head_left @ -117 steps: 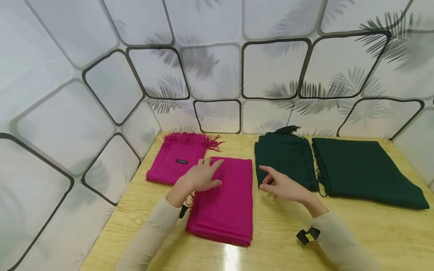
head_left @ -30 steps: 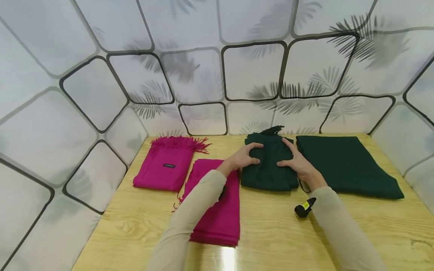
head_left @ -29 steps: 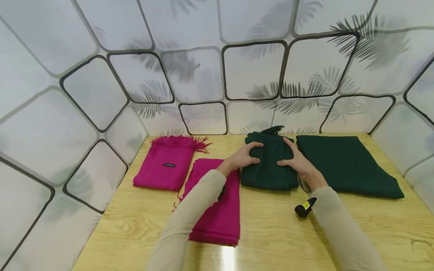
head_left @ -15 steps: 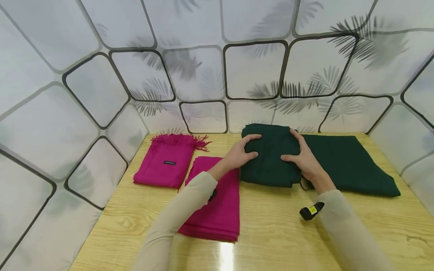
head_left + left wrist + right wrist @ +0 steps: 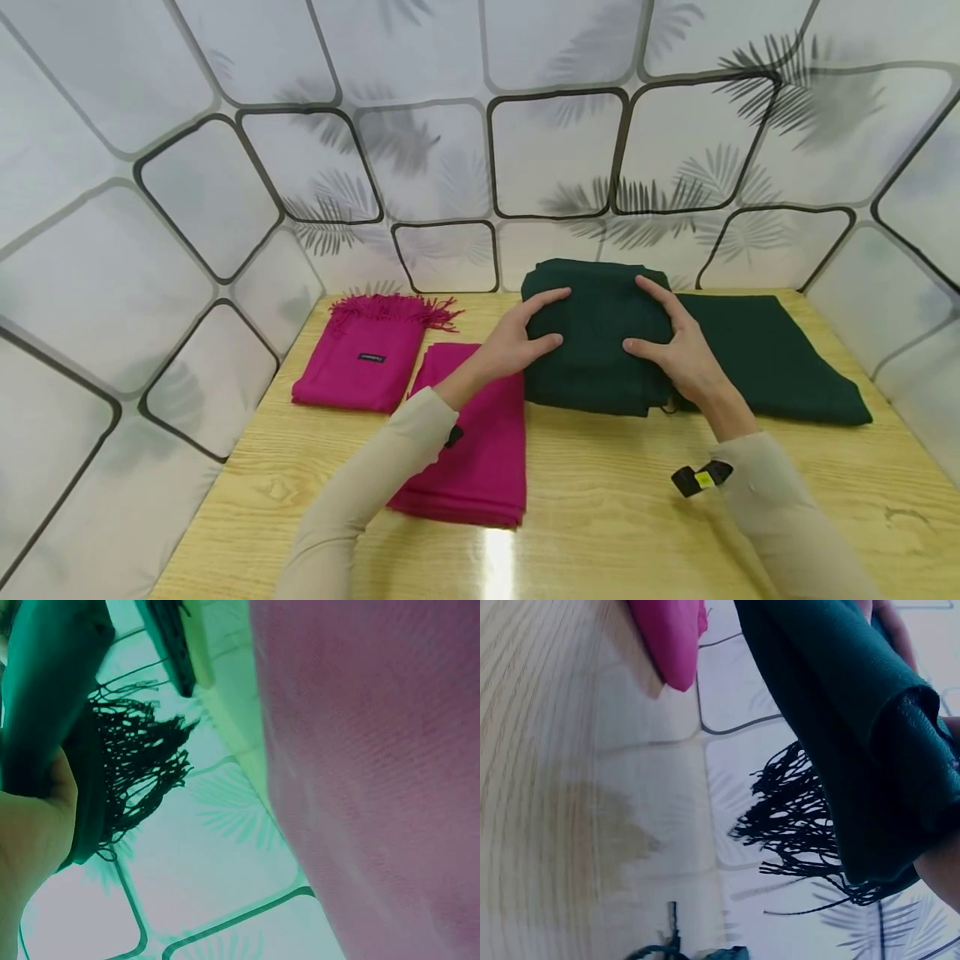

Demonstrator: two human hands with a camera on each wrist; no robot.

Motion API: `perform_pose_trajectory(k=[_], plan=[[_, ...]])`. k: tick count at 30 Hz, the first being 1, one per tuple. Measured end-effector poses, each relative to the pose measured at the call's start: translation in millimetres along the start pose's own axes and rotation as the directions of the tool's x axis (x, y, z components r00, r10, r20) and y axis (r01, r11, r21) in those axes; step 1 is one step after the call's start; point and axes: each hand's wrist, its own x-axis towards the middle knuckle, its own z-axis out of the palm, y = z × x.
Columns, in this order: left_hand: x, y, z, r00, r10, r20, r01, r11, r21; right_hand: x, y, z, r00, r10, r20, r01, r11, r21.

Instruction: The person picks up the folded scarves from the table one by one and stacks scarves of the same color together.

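Both of my hands grip a folded dark green scarf (image 5: pixel 596 350) from its two sides, thumbs on the near face. My left hand (image 5: pixel 510 340) has its left edge, and my right hand (image 5: pixel 692 358) its right edge. The scarf is raised off the table, as the right wrist view shows. Black-looking fringe (image 5: pixel 795 817) hangs from its underside in both wrist views. My fingers behind the scarf are mostly hidden in the head view. A second folded green scarf (image 5: pixel 780 358) lies flat just to the right.
A magenta scarf (image 5: pixel 360 375) with fringe and a dark label lies folded at the back left. Another folded magenta scarf (image 5: pixel 487 467) lies under my left forearm. They rest on a wood-grain table (image 5: pixel 600 508), with patterned curtain-like walls (image 5: pixel 555 158) close behind and left.
Earlier my hands were over the near magenta scarf and beside the green one. They then took the green scarf by its sides and lifted it up and towards me.
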Motion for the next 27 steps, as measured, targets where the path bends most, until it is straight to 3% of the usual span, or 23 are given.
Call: perform_pose_trajectory(k=[5, 16, 21, 27], plan=[[-8.9, 6.3, 0.6, 0.999, 0.02, 0.047, -0.015, 0.994, -0.106, -15, -9, -0.7, 0.998, -0.015, 0.053, 0.015, 1.0, -0.005], [-35.2, 24.7, 8.2, 0.997, 0.067, 0.044, -0.056, 0.973, -0.225, -45, -21, 6.7, 0.996, -0.084, 0.015, 0.085, 0.996, -0.039], [-49.0, 28.5, 10.2, 0.993, 0.051, 0.108, -0.031, 0.984, -0.174, -61, -22, 8.8, 0.995, -0.093, 0.019, 0.095, 0.981, -0.17], [-68.8, 26.9, 14.3, 0.975, 0.033, 0.22, -0.02, 0.998, -0.062, -83, -22, 9.9, 0.997, -0.065, 0.038, 0.074, 0.931, -0.357]])
